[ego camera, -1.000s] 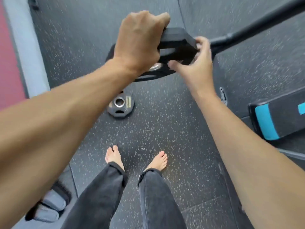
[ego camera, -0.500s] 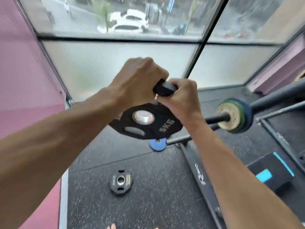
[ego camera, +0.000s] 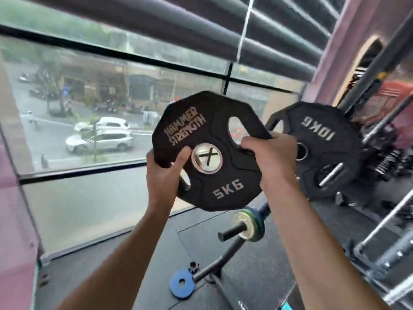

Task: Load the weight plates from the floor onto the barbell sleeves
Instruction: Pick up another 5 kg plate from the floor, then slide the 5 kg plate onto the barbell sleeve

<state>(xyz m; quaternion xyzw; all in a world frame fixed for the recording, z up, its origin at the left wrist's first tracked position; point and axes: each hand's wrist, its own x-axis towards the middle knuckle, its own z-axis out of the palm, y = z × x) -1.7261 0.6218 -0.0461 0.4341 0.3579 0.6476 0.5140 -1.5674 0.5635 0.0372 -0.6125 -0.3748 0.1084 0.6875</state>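
I hold a black 5KG plate upright at chest height, its face toward me. My left hand grips its lower left edge, thumb near the steel centre hole. My right hand grips through the right cut-out. Through the centre hole I see the end of the barbell sleeve, marked with an X. Just behind, to the right, a black 10KG plate sits on that bar.
Below, a lower bar end sticks out with a green-blue plate on it. A small blue plate and a black collar lie on the floor by a rack foot. A window wall stands ahead, rack uprights to the right.
I lifted the 5KG plate from floor level to chest height and turned it upright. My head rose, and the plate's hole now lines up with the sleeve end.
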